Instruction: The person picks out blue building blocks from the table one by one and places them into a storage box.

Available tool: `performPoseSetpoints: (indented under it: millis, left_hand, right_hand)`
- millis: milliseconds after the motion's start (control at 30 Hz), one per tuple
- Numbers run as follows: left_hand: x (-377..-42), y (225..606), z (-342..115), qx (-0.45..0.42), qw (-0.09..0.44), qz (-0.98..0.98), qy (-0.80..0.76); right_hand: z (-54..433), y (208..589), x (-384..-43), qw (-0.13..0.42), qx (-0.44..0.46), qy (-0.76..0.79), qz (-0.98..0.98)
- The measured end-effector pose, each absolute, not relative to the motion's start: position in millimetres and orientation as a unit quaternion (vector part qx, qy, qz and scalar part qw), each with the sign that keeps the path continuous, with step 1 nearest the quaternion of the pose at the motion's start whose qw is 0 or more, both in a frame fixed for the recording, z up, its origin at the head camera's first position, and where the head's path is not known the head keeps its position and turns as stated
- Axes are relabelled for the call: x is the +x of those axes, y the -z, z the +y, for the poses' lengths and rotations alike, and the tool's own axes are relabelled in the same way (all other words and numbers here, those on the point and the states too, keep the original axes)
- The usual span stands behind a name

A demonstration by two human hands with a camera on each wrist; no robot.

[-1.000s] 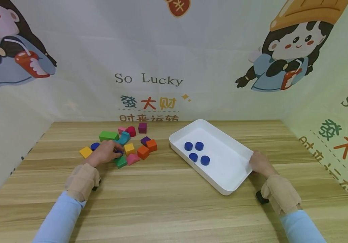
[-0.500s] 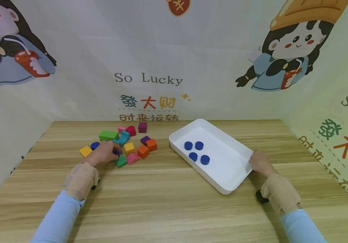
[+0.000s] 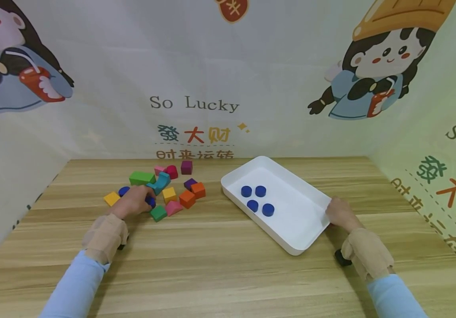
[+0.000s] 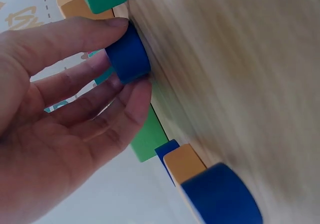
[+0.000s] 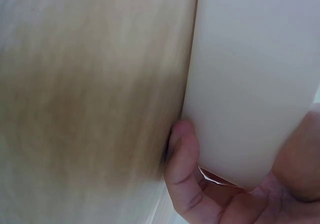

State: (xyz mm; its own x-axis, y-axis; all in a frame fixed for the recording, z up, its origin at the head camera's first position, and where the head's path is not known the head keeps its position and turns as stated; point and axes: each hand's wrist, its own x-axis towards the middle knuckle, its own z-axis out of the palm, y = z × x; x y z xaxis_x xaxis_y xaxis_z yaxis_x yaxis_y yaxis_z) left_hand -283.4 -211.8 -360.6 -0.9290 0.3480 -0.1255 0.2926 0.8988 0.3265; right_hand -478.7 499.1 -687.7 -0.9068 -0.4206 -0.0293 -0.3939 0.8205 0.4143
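Note:
My left hand pinches a blue cylinder block between thumb and fingertips, at the left of the table. In the head view most of that block is hidden by the fingers. Around it lie a green block, a teal curved block and a long light-green block. Another blue block sits behind the hand. At the right, my right hand grips the corner of a white tray, its fingers curled around the wall. Several blue cylinder blocks stand inside the tray's left half.
Further blocks lie near the left hand: yellow, orange, pink, purple, red and a yellow one at far left. Printed cloth walls border the wooden table.
My left hand has shifted slightly left, drawing the blue cylinder block away from the yellow block. My right hand and the tray stay in place.

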Motion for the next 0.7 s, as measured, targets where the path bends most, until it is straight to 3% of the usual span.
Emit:
performPoseSetpoints:
  millis: [700]
  left_hand:
    - [-280.1,341.2,-202.5,0.163,-0.003,0.961,-0.223]
  right_hand:
    - [502.5,692.8,-482.2,0.039,0.219,0.219,-0.95]
